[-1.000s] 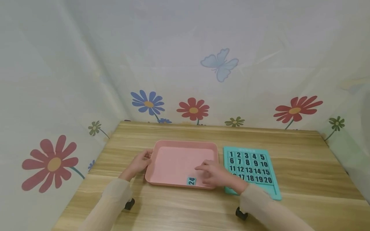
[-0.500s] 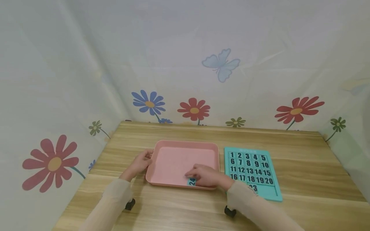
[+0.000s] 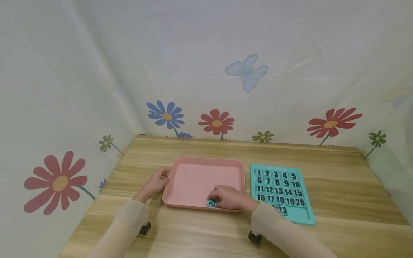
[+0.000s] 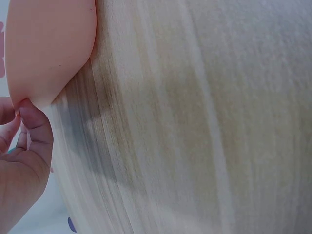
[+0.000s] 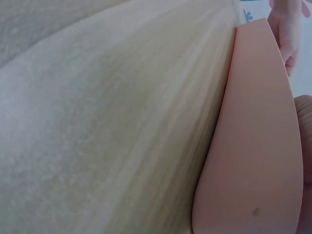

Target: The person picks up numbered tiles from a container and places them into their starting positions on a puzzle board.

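A shallow pink tray (image 3: 193, 179) lies on the table, its left rim pinched between the thumb and fingers of my left hand (image 3: 157, 182). In the left wrist view that hand (image 4: 27, 151) grips the tray's edge (image 4: 53, 48). Over the tray's front right part, my right hand (image 3: 227, 197) pinches a small teal number tile (image 3: 212, 202) marked 24, which is tilted. The right wrist view shows mostly the tray's outer wall (image 5: 253, 136), with a sliver of the right hand (image 5: 304, 131) behind it; the tile is hidden there.
Right of the tray lies a teal number board (image 3: 306, 204) with rows of numbered tiles. A tile marked 23 (image 3: 282, 210) sits in its bottom row, partly beside my right sleeve (image 3: 274, 225). A flowered curtain (image 3: 206, 71) stands behind the wooden table (image 3: 193, 236).
My right hand has moved left across the tray to the 24 tile and now pinches it. The tile has turned and tilted. The left hand has stayed on the rim.
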A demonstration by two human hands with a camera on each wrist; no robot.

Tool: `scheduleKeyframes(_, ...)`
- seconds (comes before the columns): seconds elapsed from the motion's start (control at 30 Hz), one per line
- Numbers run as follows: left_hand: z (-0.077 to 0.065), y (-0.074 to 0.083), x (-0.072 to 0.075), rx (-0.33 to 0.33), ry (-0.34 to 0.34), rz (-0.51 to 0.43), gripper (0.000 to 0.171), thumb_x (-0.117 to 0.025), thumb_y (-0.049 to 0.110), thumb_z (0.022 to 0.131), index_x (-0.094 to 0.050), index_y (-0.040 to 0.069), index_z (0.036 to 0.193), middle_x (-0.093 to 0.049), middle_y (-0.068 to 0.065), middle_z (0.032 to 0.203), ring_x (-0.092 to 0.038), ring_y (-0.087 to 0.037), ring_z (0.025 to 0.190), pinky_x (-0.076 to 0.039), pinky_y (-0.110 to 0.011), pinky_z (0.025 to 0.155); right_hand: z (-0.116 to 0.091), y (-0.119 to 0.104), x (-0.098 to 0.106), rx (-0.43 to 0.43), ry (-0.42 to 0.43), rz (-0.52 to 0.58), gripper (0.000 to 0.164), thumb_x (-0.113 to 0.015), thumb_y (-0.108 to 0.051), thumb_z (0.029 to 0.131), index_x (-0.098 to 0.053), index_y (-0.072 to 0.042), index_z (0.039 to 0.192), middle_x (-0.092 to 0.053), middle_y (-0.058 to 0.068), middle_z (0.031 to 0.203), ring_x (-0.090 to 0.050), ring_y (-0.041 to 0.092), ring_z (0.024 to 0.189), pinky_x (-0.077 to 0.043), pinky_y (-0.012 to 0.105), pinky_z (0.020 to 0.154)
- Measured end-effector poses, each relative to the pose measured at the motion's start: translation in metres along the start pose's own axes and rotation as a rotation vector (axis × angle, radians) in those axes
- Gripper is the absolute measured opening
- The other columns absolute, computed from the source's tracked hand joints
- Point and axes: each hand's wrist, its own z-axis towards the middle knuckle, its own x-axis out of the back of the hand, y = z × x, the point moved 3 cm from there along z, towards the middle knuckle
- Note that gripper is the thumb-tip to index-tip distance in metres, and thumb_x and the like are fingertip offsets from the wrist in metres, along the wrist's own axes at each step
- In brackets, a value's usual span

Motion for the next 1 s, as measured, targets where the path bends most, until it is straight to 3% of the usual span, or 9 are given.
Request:
scheduleKeyframes(0.3,0.001,-0.001,-0.001,-0.004,0.005,0.017,0.041,-0.046,-0.004,0.082,-0.043,-0.004,0.123,-0.050,-0.022,0.100,-0.055,-0.025,0.086,-0.048,-0.028,0.067,-0.003,0.000,0.002,-0.007,0.008,-0.059,0.029,-0.065,-0.016,0.077,-0.065,-0.014,0.105,-0.051,-0.007,0.079,-0.041,0.004,0.070,-0.036,0.016,0.062)
scheduleKeyframes(0.5,0.001,-0.003,-0.001,-0.006,0.004,0.022,0.041,-0.046,-0.003,0.082,-0.043,-0.004,0.123,-0.050,-0.022,0.100,-0.055,-0.024,0.085,-0.048,-0.028,0.067,-0.004,0.000,0.008,-0.024,0.045,-0.077,0.029,-0.067,-0.023,0.075,-0.065,-0.017,0.103,-0.050,-0.008,0.084,-0.042,0.005,0.073,-0.038,0.016,0.064)
scheduleKeyframes(0.67,0.001,-0.004,0.000,-0.008,0.003,0.026,0.041,-0.046,-0.003,0.082,-0.042,-0.004,0.123,-0.050,-0.022,0.101,-0.055,-0.024,0.086,-0.048,-0.029,0.067,-0.007,-0.002,0.017,-0.053,0.076,-0.028,0.033,-0.069,-0.027,0.072,-0.065,-0.017,0.103,-0.052,-0.009,0.089,-0.044,0.004,0.077,-0.041,0.017,0.068)
scheduleKeyframes(1.0,-0.001,-0.001,0.000,-0.010,-0.005,0.011,0.041,-0.045,-0.004,0.082,-0.042,-0.004,0.123,-0.049,-0.022,0.101,-0.055,-0.023,0.084,-0.047,-0.028,0.066,-0.022,0.002,0.040,-0.041,0.153,0.029,0.029,-0.064,-0.012,0.074,-0.065,-0.009,0.103,-0.053,-0.004,0.091,-0.047,0.010,0.084,-0.043,0.021,0.073)
